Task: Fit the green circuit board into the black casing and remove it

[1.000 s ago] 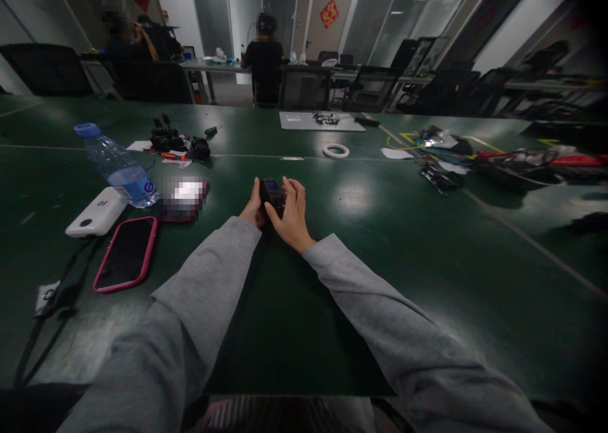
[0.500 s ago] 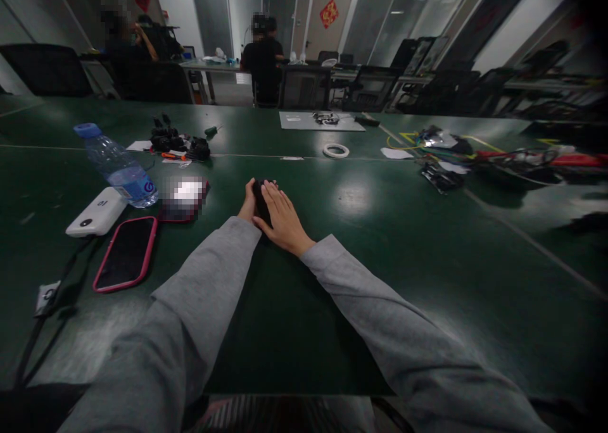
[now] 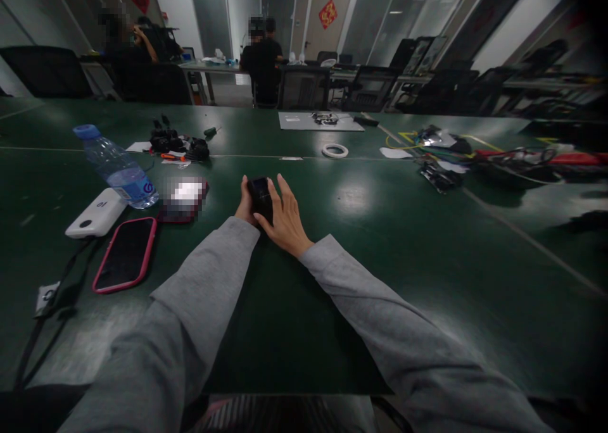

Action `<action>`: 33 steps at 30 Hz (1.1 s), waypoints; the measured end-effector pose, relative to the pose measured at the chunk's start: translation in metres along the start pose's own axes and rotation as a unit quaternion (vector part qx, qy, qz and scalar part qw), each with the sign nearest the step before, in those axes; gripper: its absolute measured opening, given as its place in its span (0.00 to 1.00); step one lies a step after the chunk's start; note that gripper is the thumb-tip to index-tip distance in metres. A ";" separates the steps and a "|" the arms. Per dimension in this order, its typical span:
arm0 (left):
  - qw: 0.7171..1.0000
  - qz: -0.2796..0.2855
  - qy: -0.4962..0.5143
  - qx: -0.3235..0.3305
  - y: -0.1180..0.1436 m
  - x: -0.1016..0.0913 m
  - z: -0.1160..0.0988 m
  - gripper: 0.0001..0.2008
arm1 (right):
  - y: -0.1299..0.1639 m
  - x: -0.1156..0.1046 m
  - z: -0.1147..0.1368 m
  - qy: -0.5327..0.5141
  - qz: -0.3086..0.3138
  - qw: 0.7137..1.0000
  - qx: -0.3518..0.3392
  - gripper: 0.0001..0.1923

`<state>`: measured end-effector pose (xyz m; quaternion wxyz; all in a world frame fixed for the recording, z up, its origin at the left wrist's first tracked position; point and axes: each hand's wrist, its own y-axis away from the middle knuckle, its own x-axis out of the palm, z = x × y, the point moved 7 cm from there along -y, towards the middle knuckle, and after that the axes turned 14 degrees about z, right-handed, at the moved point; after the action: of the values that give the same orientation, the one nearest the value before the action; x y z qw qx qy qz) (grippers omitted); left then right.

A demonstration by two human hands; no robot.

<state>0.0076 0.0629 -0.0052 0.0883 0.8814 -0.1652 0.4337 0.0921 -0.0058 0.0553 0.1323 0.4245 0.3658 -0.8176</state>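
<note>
In the head view my left hand [image 3: 244, 206] is wrapped round the left side and underside of a small black rectangular object [image 3: 261, 197]. Its flat, slightly shiny face is turned up and carries faint light lines; I cannot make out its exact kind. My right hand [image 3: 287, 219] lies along its right side with fingers stretched and spread, the thumb near its lower edge and the fingertips by its upper right edge. Part of the object is hidden behind the right hand. Both hands are over the green table [image 3: 304, 319].
To the left are a pink-edged phone [image 3: 126, 254], a white power bank [image 3: 97, 213] with a cable, a water bottle [image 3: 118, 170] and a pinkish-red-edged device [image 3: 184, 199], blurred. Further off lie black parts [image 3: 178, 143], a tape roll [image 3: 335, 150] and tangled cables [image 3: 513, 164]. People sit beyond.
My right hand has lifted off the top of the black object and its fingers have spread, so more of the object's upper face shows. The left hand still holds it in nearly the same place.
</note>
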 end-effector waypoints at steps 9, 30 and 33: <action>0.999 -0.029 -0.023 -0.014 -0.005 -0.009 0.001 0.45 | 0.003 0.013 -0.030 -0.070 0.008 0.992 0.108 0.32; 0.999 -0.046 0.016 0.006 -0.002 -0.008 -0.002 0.43 | 0.004 0.009 -0.093 -0.204 -0.112 0.959 0.159 0.21; 0.999 -0.048 0.019 0.007 -0.003 -0.010 -0.003 0.42 | 0.003 0.006 -0.086 -0.211 -0.104 0.961 0.143 0.22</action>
<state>0.0011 0.0688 -0.0114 0.1065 0.8805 -0.1179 0.4467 0.1413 0.0538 0.0176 0.0587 0.2167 0.2505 -0.9417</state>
